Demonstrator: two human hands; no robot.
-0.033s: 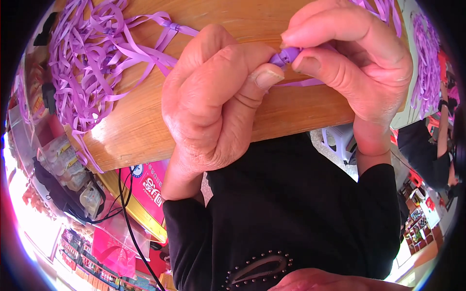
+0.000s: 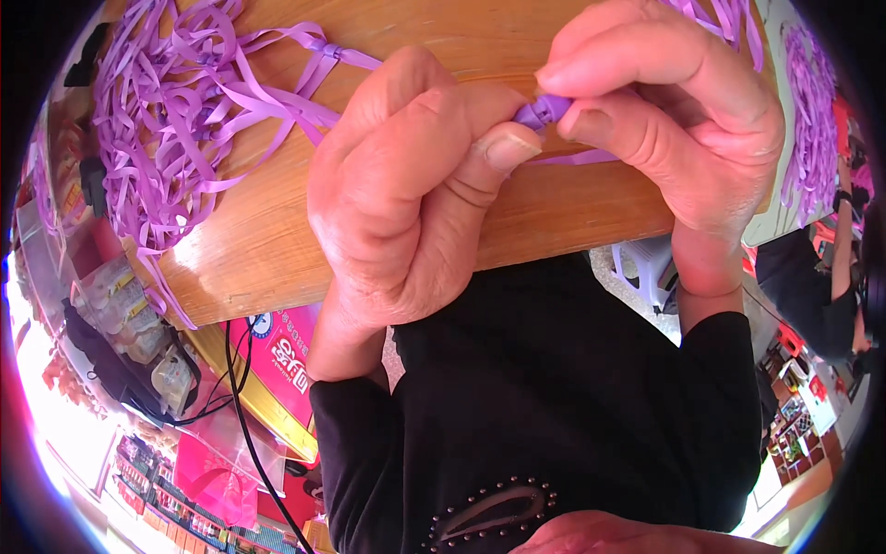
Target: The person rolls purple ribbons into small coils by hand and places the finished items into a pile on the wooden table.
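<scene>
Above the wooden table, my left hand [image 2: 406, 185] pinches a small purple plastic clip [image 2: 543, 112] between thumb and forefinger, its other fingers curled in. From the other side, the thumb and forefinger of my right hand [image 2: 683, 120] close on the clip's right end. A strip of purple ribbon [image 2: 577, 159] passes below the clip, partly behind my fingers. How the ribbon and clip join is hidden by my fingertips. To the left lies a tangled heap of purple ribbons [image 2: 175, 120], with a similar clip [image 2: 330, 50] on one of them.
The wooden table [image 2: 572, 217] has its near edge just in front of my body. More ribbons [image 2: 809, 120] lie on a pale surface at the right. A black cable [image 2: 242, 406] hangs at the lower left, by a pink box [image 2: 281, 355]. Another person's arm [image 2: 842, 249] shows at far right.
The clip has turned slightly between my fingertips, and a little more of its right end shows. Both hands have otherwise stayed in place.
</scene>
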